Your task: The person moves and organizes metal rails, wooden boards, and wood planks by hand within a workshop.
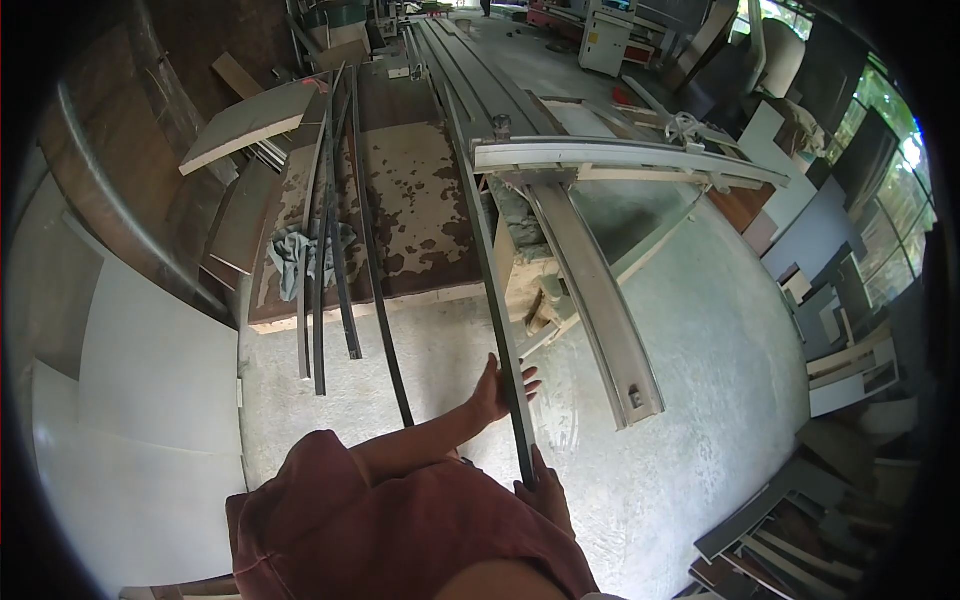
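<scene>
A long, narrow dark bar [503, 340] runs from near my body away along the left side of the sliding saw table. My left hand [487, 396] cradles it from below, thumb on the left side and fingers spread past its right side. Near the bar's close end, my right hand [547, 492] is wrapped around it, with part of the fingers hidden. Left of it, another dark bar [374, 265] lies over the worn brown board [420, 215] and reaches out toward my left forearm.
Several more bars [318, 300] overhang the board's front edge, beside a grey cloth [288, 262]. A metal crosscut fence [630, 155] and its support arm [590, 290] jut out on the right. Large pale panels [150, 400] lean at left; board offcuts [780, 540] pile at lower right.
</scene>
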Demonstrator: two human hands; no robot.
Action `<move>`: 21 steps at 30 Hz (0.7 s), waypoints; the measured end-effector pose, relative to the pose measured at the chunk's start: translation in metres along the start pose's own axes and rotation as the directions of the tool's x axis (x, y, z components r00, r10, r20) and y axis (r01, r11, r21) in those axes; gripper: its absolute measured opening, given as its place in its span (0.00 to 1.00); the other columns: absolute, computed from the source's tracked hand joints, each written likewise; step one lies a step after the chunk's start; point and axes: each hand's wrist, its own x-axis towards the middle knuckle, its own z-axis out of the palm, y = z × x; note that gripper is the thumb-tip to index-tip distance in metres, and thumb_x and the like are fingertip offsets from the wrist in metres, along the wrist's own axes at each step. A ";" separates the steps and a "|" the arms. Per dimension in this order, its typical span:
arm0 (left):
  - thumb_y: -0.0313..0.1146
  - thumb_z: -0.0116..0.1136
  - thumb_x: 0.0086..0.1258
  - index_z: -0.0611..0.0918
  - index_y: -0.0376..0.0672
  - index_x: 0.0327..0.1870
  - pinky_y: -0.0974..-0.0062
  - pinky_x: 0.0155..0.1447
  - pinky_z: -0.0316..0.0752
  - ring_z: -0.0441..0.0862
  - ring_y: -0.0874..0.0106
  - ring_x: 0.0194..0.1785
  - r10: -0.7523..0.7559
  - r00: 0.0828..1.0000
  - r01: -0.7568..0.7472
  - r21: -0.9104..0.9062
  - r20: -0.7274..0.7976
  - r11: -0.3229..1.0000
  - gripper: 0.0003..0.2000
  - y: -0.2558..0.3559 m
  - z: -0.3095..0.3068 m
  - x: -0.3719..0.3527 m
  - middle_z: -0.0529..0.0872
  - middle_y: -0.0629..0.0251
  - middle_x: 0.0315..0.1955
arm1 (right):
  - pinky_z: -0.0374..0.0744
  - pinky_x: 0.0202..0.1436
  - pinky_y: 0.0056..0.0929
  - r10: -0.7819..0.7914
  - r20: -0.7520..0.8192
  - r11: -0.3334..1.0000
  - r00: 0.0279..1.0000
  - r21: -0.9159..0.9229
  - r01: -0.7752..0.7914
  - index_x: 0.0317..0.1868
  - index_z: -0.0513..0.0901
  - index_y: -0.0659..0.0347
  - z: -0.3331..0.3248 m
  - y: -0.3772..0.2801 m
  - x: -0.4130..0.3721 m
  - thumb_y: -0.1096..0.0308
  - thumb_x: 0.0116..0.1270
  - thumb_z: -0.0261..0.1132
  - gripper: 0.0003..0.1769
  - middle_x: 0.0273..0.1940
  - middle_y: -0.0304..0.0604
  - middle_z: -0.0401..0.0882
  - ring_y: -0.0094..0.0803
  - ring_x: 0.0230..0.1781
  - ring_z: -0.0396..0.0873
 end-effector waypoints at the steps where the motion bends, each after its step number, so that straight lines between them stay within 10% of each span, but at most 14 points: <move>1: 0.68 0.29 0.60 0.64 0.49 0.59 0.56 0.61 0.60 0.66 0.54 0.60 0.029 1.000 -0.029 0.001 0.005 1.000 0.35 0.005 0.002 -0.001 0.69 0.55 0.57 | 0.75 0.37 0.31 0.054 0.159 0.981 0.986 0.175 -0.082 0.66 0.55 0.51 -0.006 0.003 0.008 0.70 0.55 0.62 0.38 0.41 0.49 0.72 0.36 0.36 0.76; 5: 0.66 0.32 0.62 0.65 0.43 0.58 0.56 0.58 0.64 0.69 0.56 0.57 0.031 0.998 -0.027 0.087 -0.049 0.996 0.35 0.026 0.009 -0.013 0.73 0.56 0.53 | 0.77 0.34 0.27 -0.074 0.421 0.742 0.904 0.629 -0.232 0.67 0.53 0.51 -0.012 0.016 0.033 0.68 0.56 0.61 0.39 0.37 0.42 0.75 0.28 0.33 0.75; 21: 0.65 0.37 0.62 0.70 0.43 0.53 0.62 0.52 0.68 0.73 0.63 0.49 0.161 0.987 -0.160 0.101 -0.010 0.982 0.33 0.049 -0.001 0.013 0.76 0.60 0.43 | 0.79 0.36 0.29 -0.231 0.570 0.415 0.789 0.791 -0.450 0.52 0.69 0.65 -0.002 -0.016 0.136 0.57 0.59 0.58 0.25 0.39 0.48 0.76 0.31 0.34 0.77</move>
